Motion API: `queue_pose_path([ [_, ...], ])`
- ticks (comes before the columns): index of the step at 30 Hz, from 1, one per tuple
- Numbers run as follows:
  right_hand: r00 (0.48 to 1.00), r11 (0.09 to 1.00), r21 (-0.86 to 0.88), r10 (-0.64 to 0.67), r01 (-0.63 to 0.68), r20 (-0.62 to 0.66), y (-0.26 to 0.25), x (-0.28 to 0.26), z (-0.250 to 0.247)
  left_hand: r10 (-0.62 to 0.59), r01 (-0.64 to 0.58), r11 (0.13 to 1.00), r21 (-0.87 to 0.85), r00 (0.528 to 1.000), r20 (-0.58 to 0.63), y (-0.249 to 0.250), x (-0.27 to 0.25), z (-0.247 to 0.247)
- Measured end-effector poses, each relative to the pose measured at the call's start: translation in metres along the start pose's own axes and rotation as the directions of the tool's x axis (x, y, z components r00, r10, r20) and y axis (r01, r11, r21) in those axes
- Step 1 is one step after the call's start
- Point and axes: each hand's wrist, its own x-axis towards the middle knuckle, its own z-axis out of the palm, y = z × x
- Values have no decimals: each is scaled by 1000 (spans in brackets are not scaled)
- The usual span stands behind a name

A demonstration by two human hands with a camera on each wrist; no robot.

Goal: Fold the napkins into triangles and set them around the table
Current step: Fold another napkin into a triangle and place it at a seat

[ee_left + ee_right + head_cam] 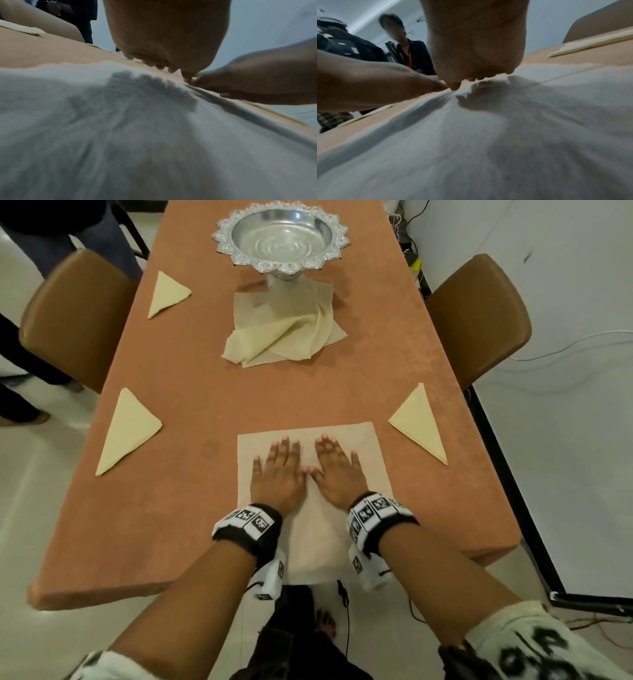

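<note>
Terracotta-clothed table [191, 508], laid for folding. Unfolded napkin [356, 450] spread square at near edge, flattened before diagonal fold. Spare napkins [291, 337] heaped under silver bowl [281, 234]. Three folded triangles [132, 429] at place settings. Left hand [279, 470], right hand [339, 470]: palms flat, fingers straight, thumbs touching, gripping nothing.

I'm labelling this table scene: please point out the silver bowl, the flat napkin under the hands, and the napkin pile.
silver bowl [281, 234], head view, inner basin
flat napkin [356, 440], head view, far right corner
napkin pile [284, 337], head view, rumpled top layer
</note>
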Motion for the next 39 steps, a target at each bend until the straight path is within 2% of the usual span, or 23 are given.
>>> queue_pose_path([
  [3,996,997,-26,71,-69,53,36,17,-6,-119,119,993,5,991,68,-35,25,-4],
  [6,968,968,-8,252,-252,16,80,19,-24,-246,248,968,-32,968,50,-76,37,-23],
  [8,952,952,21,305,-305,-10,92,13,-36,-273,273,959,-79,962,8,-86,39,-37],
  [10,967,972,28,233,-232,-102,83,-1,-37,-207,200,977,-76,973,-101,-77,28,-41],
  [12,989,996,4,85,-85,-120,60,-27,-23,-58,53,998,-35,986,-157,-54,0,-31],
  [13,996,1000,-15,23,-24,-83,49,-42,-10,5,-9,1000,-27,991,-134,-40,-19,-21],
  [15,999,999,-37,-27,27,-23,33,-66,19,36,-36,999,-13,998,-42,-19,-54,4],
  [17,999,999,-39,-7,5,-36,34,-75,41,0,0,1000,-10,1000,11,-14,-73,28],
  [19,996,998,-59,1,-6,-92,39,-79,50,-3,3,1000,-9,1000,10,-19,-76,41],
  [20,993,998,-65,-4,-3,-120,43,-79,50,5,-5,1000,-4,1000,1,-22,-73,42],
  [22,995,997,-72,-9,2,-101,48,-73,43,25,-25,1000,-7,1000,4,-28,-62,40],
  [27,1000,996,-83,13,-11,26,40,-45,2,0,-10,998,57,985,174,-21,-37,2],
  [28,1000,996,-85,23,-23,-8,37,-39,-8,-5,-6,998,68,987,159,-18,-34,-8],
  [30,987,996,-85,11,-25,-160,35,-25,-29,20,-20,999,25,1000,9,-15,-25,-30],
  [32,967,997,-73,-9,-10,-253,41,-3,-49,59,-57,998,16,990,-125,-21,-3,-47],
  [34,967,999,-53,-2,-12,-257,52,25,-65,54,-49,998,37,988,-141,-34,28,-60],
  [36,980,999,-43,20,-29,-198,64,50,-76,17,-13,999,39,995,-98,-49,57,-68],
  [39,992,998,-47,40,-46,-117,78,70,-78,24,-19,997,71,997,-72,-66,78,-71],
])
